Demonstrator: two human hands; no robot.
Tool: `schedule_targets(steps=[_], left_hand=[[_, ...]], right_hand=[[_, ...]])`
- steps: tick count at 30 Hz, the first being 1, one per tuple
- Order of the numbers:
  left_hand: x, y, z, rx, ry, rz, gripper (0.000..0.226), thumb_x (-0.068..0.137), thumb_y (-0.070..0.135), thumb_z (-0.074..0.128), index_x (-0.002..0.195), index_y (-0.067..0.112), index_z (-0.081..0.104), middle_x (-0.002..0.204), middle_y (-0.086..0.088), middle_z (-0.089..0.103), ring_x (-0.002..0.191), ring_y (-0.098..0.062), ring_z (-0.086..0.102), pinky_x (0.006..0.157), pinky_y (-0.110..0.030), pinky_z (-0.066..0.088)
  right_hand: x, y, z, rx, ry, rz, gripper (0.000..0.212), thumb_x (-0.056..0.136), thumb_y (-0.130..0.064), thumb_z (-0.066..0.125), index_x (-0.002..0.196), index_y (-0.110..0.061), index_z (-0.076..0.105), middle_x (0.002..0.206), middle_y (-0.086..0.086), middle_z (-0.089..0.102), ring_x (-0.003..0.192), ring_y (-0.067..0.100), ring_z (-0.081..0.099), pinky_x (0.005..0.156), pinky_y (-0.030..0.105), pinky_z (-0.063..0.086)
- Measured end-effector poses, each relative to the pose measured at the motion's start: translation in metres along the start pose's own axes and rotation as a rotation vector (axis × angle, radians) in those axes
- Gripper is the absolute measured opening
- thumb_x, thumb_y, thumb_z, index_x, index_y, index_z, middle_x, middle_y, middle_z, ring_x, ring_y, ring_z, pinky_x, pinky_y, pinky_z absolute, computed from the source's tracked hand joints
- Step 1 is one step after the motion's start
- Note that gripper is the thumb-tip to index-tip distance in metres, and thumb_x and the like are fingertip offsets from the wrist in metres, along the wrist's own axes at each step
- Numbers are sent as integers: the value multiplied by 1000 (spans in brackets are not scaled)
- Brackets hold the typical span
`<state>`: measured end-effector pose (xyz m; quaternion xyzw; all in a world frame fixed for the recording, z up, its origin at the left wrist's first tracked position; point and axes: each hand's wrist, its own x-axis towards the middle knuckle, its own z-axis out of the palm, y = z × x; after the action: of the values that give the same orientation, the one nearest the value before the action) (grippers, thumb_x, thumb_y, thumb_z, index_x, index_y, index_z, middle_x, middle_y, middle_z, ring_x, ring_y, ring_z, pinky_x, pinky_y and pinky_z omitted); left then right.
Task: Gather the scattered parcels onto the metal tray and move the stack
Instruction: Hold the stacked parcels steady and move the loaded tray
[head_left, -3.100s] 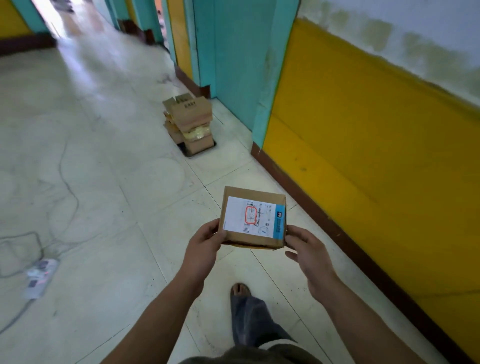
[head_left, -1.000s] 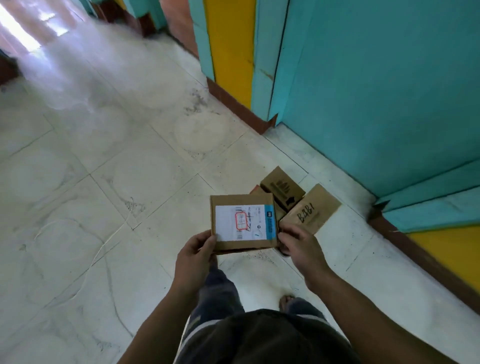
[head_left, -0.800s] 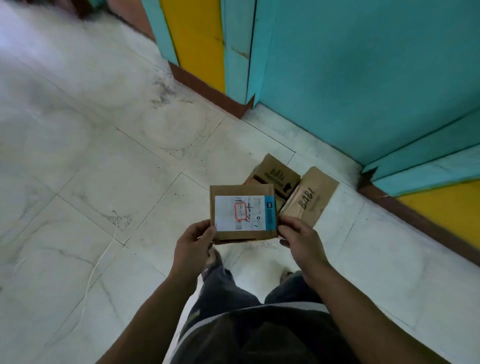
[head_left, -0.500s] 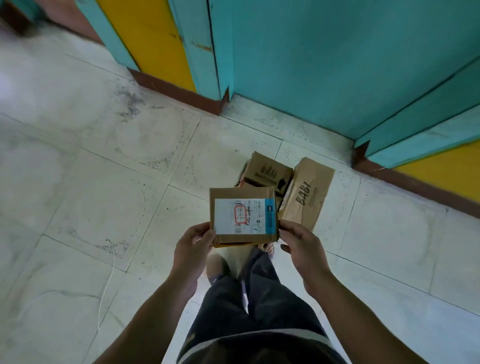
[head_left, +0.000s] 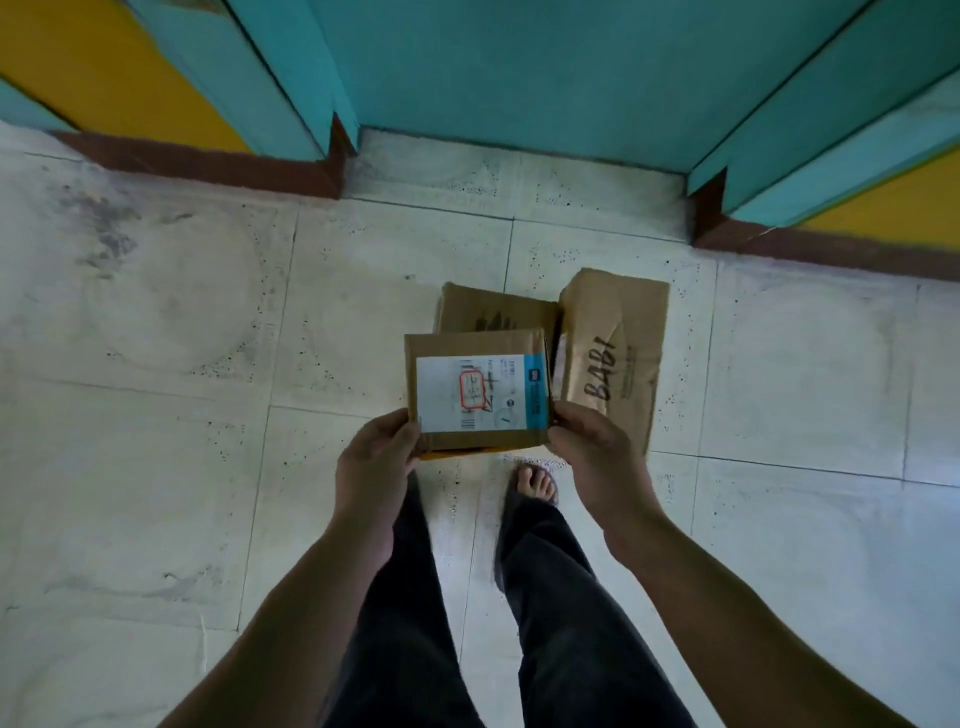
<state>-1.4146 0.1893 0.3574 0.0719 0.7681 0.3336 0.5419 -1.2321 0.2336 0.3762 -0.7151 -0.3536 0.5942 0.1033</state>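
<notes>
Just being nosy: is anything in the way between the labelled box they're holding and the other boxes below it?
Nothing visible. The left hand and right hand grip the labelled box above the other boxes; it hides whatever lies directly beneath it.

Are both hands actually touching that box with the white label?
Touching. The head view shows the left hand pinching the labelled box at its left edge and the right hand gripping its right edge.
</notes>
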Motion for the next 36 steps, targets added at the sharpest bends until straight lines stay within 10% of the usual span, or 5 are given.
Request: schedule_targets(steps=[10,19,36], left_hand=[[118,19,52,176,-109,39,21,94,13,59,88,32,66,97,6,72,90,-8,68,81,-25,53],[145,16,67,246,-136,11,22,94,14,58,90,34,65,96,10,73,88,-7,69,87,-30,55],[125,5,58,320,-134,50,29,91,18,59,119,20,67,106,5,72,96,-12,68,90,-34,56]], right_hand=[[99,20,11,96,124,60,27,95,-17,52,110,-28,71,97,-12,70,88,8,66,68,27,53],[126,20,14,37,128,49,22,95,-21,50,104,-32,68,104,-13,68,95,7,65,84,39,58],[91,35,11,5,111,0,26,96,-17,45,93,-26,69,83,-22,65,77,16,61,63,35,43]])
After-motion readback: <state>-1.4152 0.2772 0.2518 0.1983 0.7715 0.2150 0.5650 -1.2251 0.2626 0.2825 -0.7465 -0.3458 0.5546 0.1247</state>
